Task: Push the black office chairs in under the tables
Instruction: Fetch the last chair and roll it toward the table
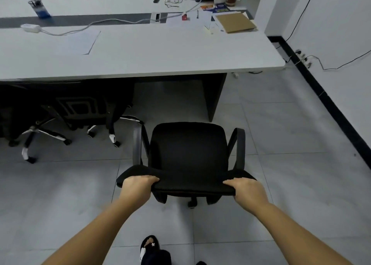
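Observation:
A black office chair point(188, 148) with two armrests stands on the tiled floor, facing the long white table point(152, 50). Its seat front lies a little short of the table's near edge, in line with the open gap beside the dark table leg point(214, 96). My left hand point(138, 186) grips the left end of the chair's backrest top. My right hand point(247, 190) grips the right end. To the left, two more black chairs point(84, 106) sit tucked under the table, their chrome bases and castors sticking out.
On the table lie a white power strip point(30, 28) with its cable, paper sheets, a brown envelope point(236, 22) and a blue bottle point(41, 8). A white wall with a black skirting board point(325, 102) and trailing cables runs along the right. My foot point(150, 248) is behind the chair.

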{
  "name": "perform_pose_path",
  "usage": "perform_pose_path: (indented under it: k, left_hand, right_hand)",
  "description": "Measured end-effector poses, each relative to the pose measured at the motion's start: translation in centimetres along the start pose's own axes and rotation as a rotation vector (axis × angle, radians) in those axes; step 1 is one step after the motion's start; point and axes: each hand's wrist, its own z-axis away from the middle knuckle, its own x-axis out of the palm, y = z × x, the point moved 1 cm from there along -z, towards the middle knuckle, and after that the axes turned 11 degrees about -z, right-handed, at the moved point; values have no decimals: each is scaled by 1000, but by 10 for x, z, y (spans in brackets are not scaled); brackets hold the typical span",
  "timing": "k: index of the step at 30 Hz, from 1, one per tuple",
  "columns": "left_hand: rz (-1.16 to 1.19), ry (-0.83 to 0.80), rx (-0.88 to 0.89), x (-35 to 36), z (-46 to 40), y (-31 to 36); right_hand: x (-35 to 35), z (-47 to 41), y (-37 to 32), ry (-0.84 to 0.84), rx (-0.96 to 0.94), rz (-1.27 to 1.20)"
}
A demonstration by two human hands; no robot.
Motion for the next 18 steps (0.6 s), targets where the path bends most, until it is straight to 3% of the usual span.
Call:
perform_pose_path:
  k: [7, 18]
  left_hand:
    - [25, 18, -43, -14, -44, -1]
    - [7, -30, -66, -47, -169, -75]
  right_hand:
    - [-30, -80, 19, -44, -61, 55]
    - [-41, -234, 1, -31, -56, 59]
